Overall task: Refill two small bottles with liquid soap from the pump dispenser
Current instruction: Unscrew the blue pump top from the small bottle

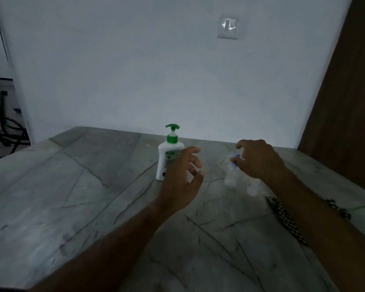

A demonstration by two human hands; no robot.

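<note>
On the grey desk, the pump dispenser stands upright at far centre. The left hand hovers beside it, grip apart. The right hand reaches to the blue-capped small bottle; whether its grip clamps the cap cannot be told. A second small bottle stands just right.

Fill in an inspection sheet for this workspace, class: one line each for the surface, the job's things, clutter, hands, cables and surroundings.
Surface: grey veined stone counter, looks dry.
Job's things: white pump dispenser with green pump, upright; clear small bottle with blue cap on, upright to its right; second clear bottle beside it, mostly hidden by the right arm.
Clutter: black-and-white patterned cord lying under the right forearm.
Hands: left hand open, in front of the dispenser, not gripping it; right hand with fingers at the blue cap, grip unclear.
Cables: dark hose or cable on the floor, far left.
Surroundings: white wall, wall switch, brown door at right.
</note>
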